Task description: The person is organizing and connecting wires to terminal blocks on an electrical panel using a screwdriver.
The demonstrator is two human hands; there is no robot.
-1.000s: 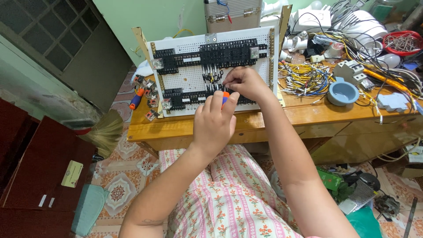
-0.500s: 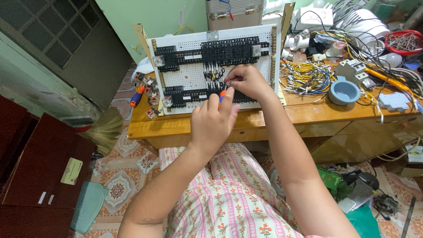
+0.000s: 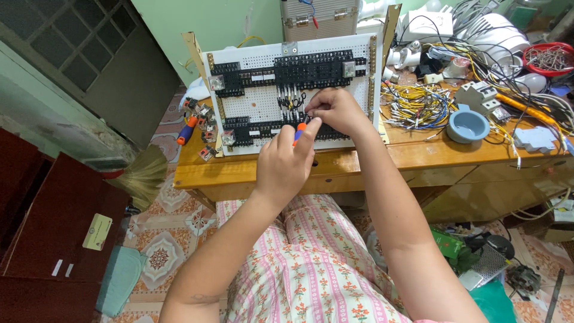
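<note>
A white perforated panel [image 3: 257,104] with rows of black terminal blocks and short wires leans on a wooden desk [image 3: 359,157]. My left hand [image 3: 286,161] grips an orange and blue screwdriver [image 3: 298,134], its tip at the lower row of blocks. My right hand [image 3: 335,110] pinches a thin wire at the same spot, fingers closed on it, just above the lower row.
A bundle of yellow and blue wires [image 3: 415,107], a blue bowl [image 3: 467,125], grey breakers and tangled cables crowd the desk's right side. Another orange-handled tool [image 3: 186,130] and small relays lie left of the panel. A broom [image 3: 140,173] and dark red cabinet [image 3: 48,227] stand left.
Both hands stay at the lower terminal row; the view has shifted slightly, and the screwdriver has barely moved.
</note>
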